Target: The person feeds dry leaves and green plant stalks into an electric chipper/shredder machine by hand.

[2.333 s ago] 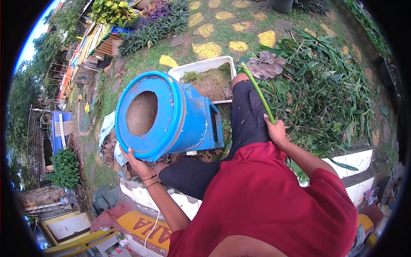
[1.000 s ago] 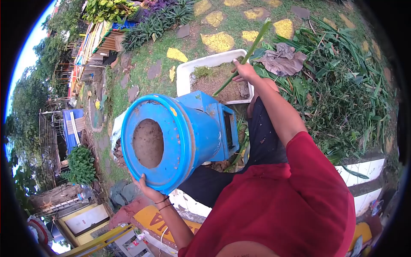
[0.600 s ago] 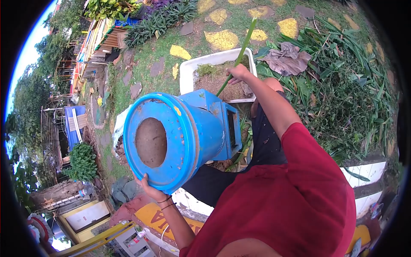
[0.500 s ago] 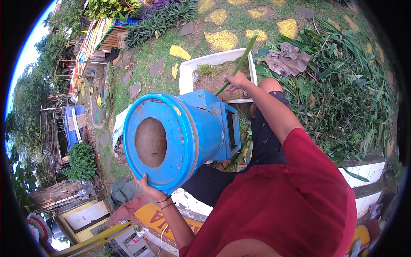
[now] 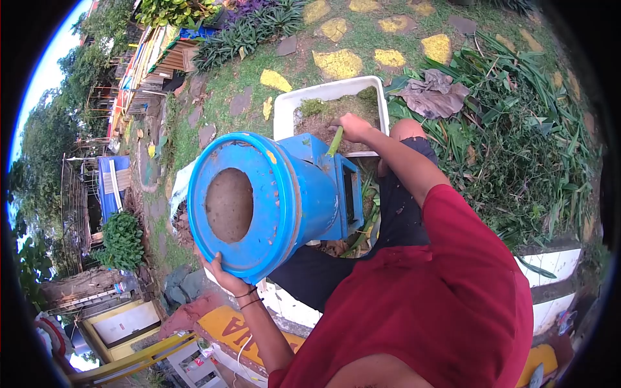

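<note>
Head view, and it's a garden scene: short grass (image 5: 255,77) all around, dotted with yellow stepping stones (image 5: 337,64). A big tangle of cut greenery (image 5: 504,142) covers the ground off to the right, with a broad wilted leaf (image 5: 435,94) at its near edge. Over on the left, a blue sheet (image 5: 116,178), a leafy bush (image 5: 121,239) and shed-like structures under trees. White tiles (image 5: 550,267) run along a ledge just beside the seated person.

In the middle, the blue drum (image 5: 310,194), tilted towards the camera, with a round hole (image 5: 229,205) in its face. The left hand (image 5: 223,275) grips its lower rim, thumb on the face. And there's the right hand (image 5: 354,127), closed around a green stalk (image 5: 335,142), the stalk's lower end up against the boxy far part of the drum; whether it goes inside, I can't tell. Right behind sits a white tray (image 5: 283,123) holding brownish material and green clumps.

Now the writing: a yellow board (image 5: 217,321) at the bottom carries large dark red letters, partly covered, and the full word can't be read. Pale marks on the drum's side are too small to make out.
</note>
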`<control>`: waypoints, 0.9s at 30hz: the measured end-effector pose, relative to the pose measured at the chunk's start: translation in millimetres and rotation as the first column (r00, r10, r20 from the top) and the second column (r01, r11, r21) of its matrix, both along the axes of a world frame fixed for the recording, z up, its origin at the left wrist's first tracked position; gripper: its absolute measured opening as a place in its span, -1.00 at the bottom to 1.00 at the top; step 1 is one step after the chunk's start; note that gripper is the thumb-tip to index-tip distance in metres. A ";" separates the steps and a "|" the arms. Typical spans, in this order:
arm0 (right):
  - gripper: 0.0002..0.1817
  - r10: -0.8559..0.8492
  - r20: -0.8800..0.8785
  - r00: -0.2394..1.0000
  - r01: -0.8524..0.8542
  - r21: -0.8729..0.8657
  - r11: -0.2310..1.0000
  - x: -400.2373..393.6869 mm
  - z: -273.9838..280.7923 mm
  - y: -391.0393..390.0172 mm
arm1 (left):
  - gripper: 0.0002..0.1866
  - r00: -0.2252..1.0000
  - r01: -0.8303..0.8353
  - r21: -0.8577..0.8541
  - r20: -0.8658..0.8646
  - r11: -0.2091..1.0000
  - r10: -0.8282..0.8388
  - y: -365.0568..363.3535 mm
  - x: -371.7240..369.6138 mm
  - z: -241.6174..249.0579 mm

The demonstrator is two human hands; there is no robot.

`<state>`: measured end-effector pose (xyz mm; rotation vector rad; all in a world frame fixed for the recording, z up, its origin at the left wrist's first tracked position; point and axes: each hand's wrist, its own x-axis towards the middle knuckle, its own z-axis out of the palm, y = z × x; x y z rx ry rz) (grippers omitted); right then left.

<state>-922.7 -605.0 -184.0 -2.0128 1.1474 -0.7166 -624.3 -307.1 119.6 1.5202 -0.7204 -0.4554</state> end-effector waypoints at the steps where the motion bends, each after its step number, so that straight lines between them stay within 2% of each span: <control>1: -0.68 0.000 0.000 1.000 0.000 -0.002 1.000 -7.0 4.1 -5.9 | -0.34 1.000 -0.022 0.001 -0.020 1.000 0.022 -1.5 -4.4 2.1; 3: -0.65 -0.250 0.118 0.961 0.252 -0.004 0.968 -21.3 9.6 -22.1 | -0.34 0.999 -0.025 -0.020 -0.029 1.000 0.024 -4.3 -15.4 7.8; 4: -0.65 -0.250 0.112 0.962 0.252 -0.005 0.968 -30.0 12.1 -27.9 | -0.34 0.999 -0.026 -0.031 -0.038 0.999 0.025 -4.0 -19.2 8.0; 6: -0.57 -0.364 0.135 0.922 0.288 0.392 0.874 -44.2 12.6 -39.4 | -0.34 0.998 -0.034 -0.023 -0.058 0.999 0.032 -2.9 -18.7 7.0; 7: -0.46 -0.417 0.264 0.870 0.237 0.517 0.822 -46.0 12.5 -41.2 | -0.34 0.997 -0.042 -0.019 -0.071 0.999 0.041 -2.7 -17.3 7.4; 8: -0.46 -0.416 0.261 0.871 0.239 0.514 0.824 -47.9 17.3 -37.9 | -0.34 0.996 -0.042 -0.021 -0.074 0.999 0.041 -2.1 -14.9 6.1; 10: -0.37 -0.477 0.421 0.772 0.085 0.675 0.733 -49.8 31.8 -27.9 | -0.32 0.998 -0.023 -0.038 -0.061 0.999 0.021 -1.0 -9.3 2.5; 14: -0.33 -0.472 0.444 0.762 -0.010 0.736 0.677 -41.5 37.2 -22.3 | -0.32 0.997 -0.036 -0.015 -0.061 0.999 0.035 -1.1 -13.1 5.9; 18: -0.31 -0.498 0.383 0.778 -0.003 0.796 0.606 -33.5 29.8 -18.6 | -0.31 0.996 -0.040 -0.006 -0.080 0.999 0.040 -2.6 -15.5 6.3; 20: -0.36 -0.371 0.161 0.915 0.092 0.810 0.579 -33.1 20.7 -18.6 | -0.31 0.995 -0.047 -0.005 -0.083 0.999 0.047 -2.0 -15.9 7.0; 21: -0.44 -0.308 0.090 0.947 0.139 0.749 0.648 -30.7 14.0 -13.5 | -0.32 0.996 -0.052 0.001 -0.079 0.999 0.051 -2.3 -16.8 7.2; 22: -0.44 -0.304 0.092 0.948 0.134 0.751 0.646 -23.2 7.7 -8.1 | -0.32 0.996 -0.056 0.008 -0.075 0.998 0.057 -2.1 -17.4 7.8; 25: -0.55 0.099 -0.064 0.993 -0.061 0.437 0.897 7.2 -26.1 10.3 | -0.32 0.995 -0.062 -0.010 -0.072 0.998 0.062 -3.5 -19.5 7.8; 26: -0.58 0.212 -0.120 0.970 -0.168 0.299 0.939 19.5 -46.8 17.6 | -0.32 0.995 -0.065 -0.011 -0.074 0.998 0.064 -2.9 -20.0 8.0; 27: -0.57 0.230 -0.183 0.956 -0.171 0.288 0.942 21.0 -32.1 37.9 | -0.33 0.996 -0.062 -0.018 -0.067 0.998 0.060 -3.3 -20.1 8.3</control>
